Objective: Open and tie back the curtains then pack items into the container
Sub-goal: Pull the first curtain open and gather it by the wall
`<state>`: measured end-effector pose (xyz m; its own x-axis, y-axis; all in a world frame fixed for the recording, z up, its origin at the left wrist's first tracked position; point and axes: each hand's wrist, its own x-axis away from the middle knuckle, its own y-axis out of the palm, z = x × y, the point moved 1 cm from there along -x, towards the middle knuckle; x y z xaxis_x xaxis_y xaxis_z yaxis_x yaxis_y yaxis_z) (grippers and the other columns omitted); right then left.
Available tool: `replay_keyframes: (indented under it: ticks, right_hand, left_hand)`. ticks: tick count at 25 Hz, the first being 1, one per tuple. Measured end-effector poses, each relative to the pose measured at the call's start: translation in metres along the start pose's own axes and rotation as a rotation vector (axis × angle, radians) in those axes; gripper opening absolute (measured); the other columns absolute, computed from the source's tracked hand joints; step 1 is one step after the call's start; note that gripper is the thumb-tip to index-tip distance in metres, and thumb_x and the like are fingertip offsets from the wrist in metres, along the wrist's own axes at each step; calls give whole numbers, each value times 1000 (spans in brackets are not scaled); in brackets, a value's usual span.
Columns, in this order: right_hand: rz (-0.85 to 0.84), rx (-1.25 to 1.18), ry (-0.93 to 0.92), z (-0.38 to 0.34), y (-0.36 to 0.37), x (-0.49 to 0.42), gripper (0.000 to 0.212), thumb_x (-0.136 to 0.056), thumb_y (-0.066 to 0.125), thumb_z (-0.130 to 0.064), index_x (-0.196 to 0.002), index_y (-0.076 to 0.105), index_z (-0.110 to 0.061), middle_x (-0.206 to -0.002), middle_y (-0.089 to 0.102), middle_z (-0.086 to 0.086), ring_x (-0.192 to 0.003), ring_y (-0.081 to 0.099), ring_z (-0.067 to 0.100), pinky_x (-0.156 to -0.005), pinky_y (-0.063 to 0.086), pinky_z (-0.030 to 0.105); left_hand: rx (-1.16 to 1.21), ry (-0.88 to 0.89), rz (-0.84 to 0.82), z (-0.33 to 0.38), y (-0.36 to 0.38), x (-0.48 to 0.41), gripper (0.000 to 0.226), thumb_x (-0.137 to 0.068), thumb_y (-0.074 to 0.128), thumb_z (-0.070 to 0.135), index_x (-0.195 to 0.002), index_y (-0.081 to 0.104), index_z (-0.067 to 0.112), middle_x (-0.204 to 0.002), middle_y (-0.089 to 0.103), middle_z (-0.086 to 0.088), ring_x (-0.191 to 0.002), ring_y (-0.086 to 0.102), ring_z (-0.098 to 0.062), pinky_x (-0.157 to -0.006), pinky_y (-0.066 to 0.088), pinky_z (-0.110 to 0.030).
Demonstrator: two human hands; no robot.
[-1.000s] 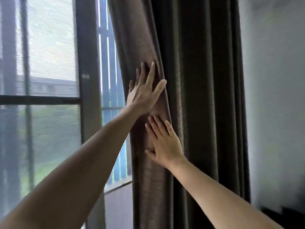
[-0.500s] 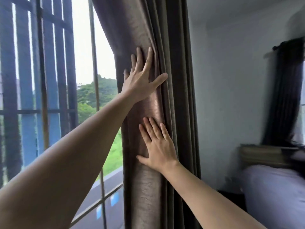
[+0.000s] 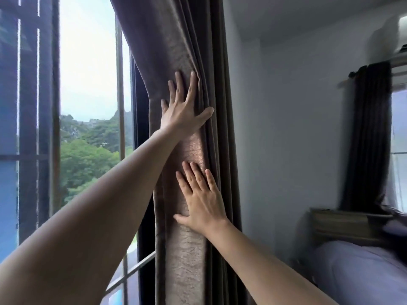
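1. The window (image 3: 88, 89) was mostly uncovered. The brown curtain (image 3: 184, 260) hung gathered in folds at its right edge, next to the wall.
2. The left hand (image 3: 184, 113) pressed flat on the folds with fingers straight and spread, apparently to hold them bunched.
3. The right hand (image 3: 203, 203) pressed flat just below it, grasping nothing. No tie-back was visible.

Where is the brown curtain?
Head view: the brown curtain hangs bunched mid-frame, between the window at left and the white wall at right, with left hand and right hand flat on it.

No readable text, labels or numbers anywhere.
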<state>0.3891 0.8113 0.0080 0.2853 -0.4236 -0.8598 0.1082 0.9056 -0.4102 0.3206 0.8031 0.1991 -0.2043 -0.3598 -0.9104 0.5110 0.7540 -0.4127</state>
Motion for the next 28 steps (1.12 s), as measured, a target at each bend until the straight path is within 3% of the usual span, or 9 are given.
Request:
replay_keyframes:
  ticks: [6, 14, 18, 21, 24, 28]
  right_hand:
    - [25, -50, 10, 31, 76, -15, 111, -56, 62, -77, -146, 30, -19, -156, 19, 12, -144, 12, 25, -116, -4, 45]
    - [-28, 2, 48, 90, 150, -37, 111, -58, 64, -74, -147, 27, -18, -156, 21, 13, -145, 11, 27, -116, -7, 45]
    - [-16, -3, 6, 109, 183, -50, 110, -68, 61, -69, -149, 7, -18, -158, 0, 11, -145, -5, 26, -111, -16, 46]
    - [28, -73, -18, 125, 212, -63, 106, -64, 64, -68, -147, 24, -17, -157, 18, 12, -145, 7, 27, -110, -7, 48]
    - [73, -93, -71, 130, 235, -77, 105, -63, 62, -70, -146, 28, -16, -156, 22, 13, -144, 11, 27, -112, -3, 50]
    - [113, -153, -161, 138, 269, -93, 106, -64, 59, -72, -146, 27, -13, -156, 22, 13, -145, 14, 28, -114, -11, 49]
  left_hand:
    - [-13, 21, -38, -7, 78, -35, 88, -87, 45, 52, -146, -18, 30, -155, -24, -6, -143, -18, -30, -112, 4, -59]
    - [21, 74, -20, 2, 165, -75, 95, -85, 50, 52, -146, -18, 27, -155, -25, -8, -143, -19, -31, -112, 2, -58]
    - [-2, 74, -22, 0, 201, -94, 98, -84, 52, 53, -145, -20, 25, -154, -26, -10, -142, -21, -31, -112, 0, -58]
    - [-96, 52, 7, -7, 228, -112, 101, -83, 52, 56, -146, -20, 21, -154, -25, -12, -143, -19, -32, -112, 3, -59]
    - [-151, 57, 40, -16, 245, -122, 104, -81, 54, 58, -147, -16, 17, -155, -21, -15, -143, -15, -35, -111, 4, -61]
    - [-206, -7, 72, -23, 270, -130, 106, -79, 56, 55, -147, -14, 15, -155, -20, -16, -143, -14, -35, -110, 2, -62]
